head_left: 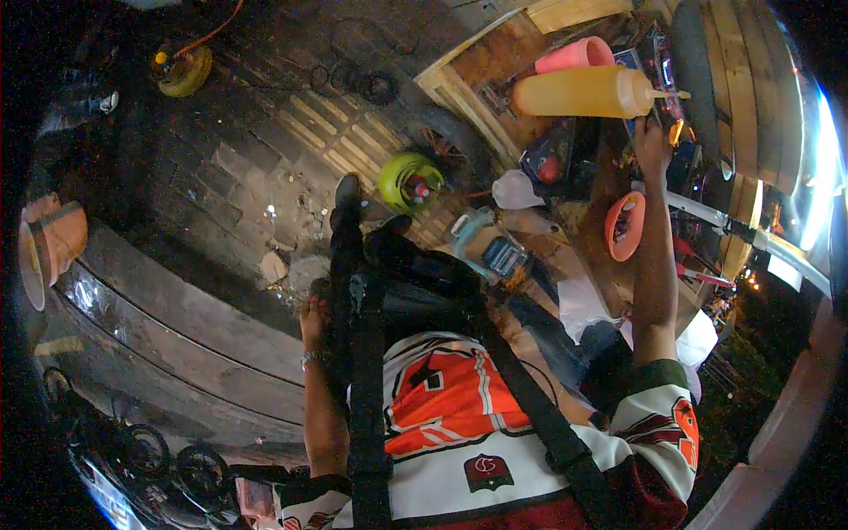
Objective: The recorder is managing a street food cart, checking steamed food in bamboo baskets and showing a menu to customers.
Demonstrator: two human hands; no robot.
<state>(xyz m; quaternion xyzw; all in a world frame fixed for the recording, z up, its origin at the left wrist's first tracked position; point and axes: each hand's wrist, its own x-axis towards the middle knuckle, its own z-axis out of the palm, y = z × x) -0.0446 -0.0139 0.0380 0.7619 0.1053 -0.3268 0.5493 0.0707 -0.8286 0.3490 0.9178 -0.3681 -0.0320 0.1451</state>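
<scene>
My right hand (652, 148) reaches out over a cluttered wooden stall at the upper right. Its fingers look closed, and what is in them, if anything, is too dark to name. Just beyond it a squeeze bottle (574, 92) of yellow-orange sauce lies across the view, its nozzle pointing right. A pink cup (574, 55) is behind the bottle. Below my right forearm is an orange bowl (625, 227) with small things inside. My left hand (314, 322) hangs low beside my leg, fingers loosely extended, with nothing visible in it.
A clear plastic container (488, 246) and a white cup (517, 190) are by the stall's near side. Down on the floor are a green gas cylinder (411, 181) and a yellowish one (185, 72). An orange pot (64, 238) stands left; motorcycles (146, 450) are at lower left.
</scene>
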